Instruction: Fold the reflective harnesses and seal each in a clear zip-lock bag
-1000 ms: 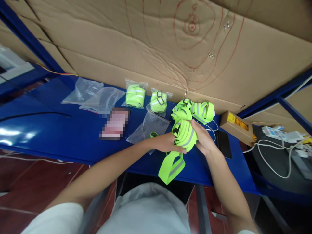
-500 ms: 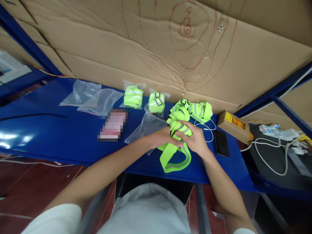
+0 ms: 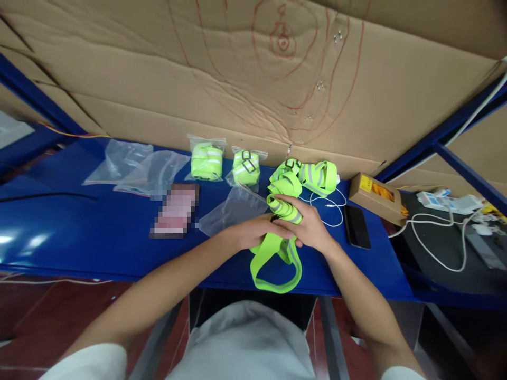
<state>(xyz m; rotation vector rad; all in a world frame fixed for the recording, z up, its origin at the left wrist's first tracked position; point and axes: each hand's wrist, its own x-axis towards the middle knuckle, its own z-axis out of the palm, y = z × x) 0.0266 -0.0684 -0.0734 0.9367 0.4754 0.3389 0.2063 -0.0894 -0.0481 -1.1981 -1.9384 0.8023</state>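
Between my two hands is a neon-yellow reflective strap (image 3: 285, 210), partly rolled, with a loose loop hanging toward the table's front edge. My left hand (image 3: 263, 230) grips it from the left, its fingers partly hidden under the roll. Wrapped round the roll from the right is my right hand (image 3: 311, 224). Just behind lie more loose neon straps (image 3: 319, 178) with black buckles. An unfilled clear plastic bag (image 3: 232, 210) lies left of my hands. Two bags with folded straps, one bagged bundle (image 3: 206, 161) and another bagged bundle (image 3: 246, 168), stand against the cardboard.
More clear bags (image 3: 148, 171) lie on the blue table (image 3: 59, 221) at left, near a blurred-out phone-shaped item (image 3: 175, 210). To the right are a white cable (image 3: 336, 208), a black phone (image 3: 357, 227) and a small cardboard box (image 3: 376, 196). A tall cardboard panel (image 3: 158, 68) closes the back.
My hands have shifted slightly on the strap roll, and the hanging loop has swung and opened wider. The whole view has moved a little, so things appear further left.
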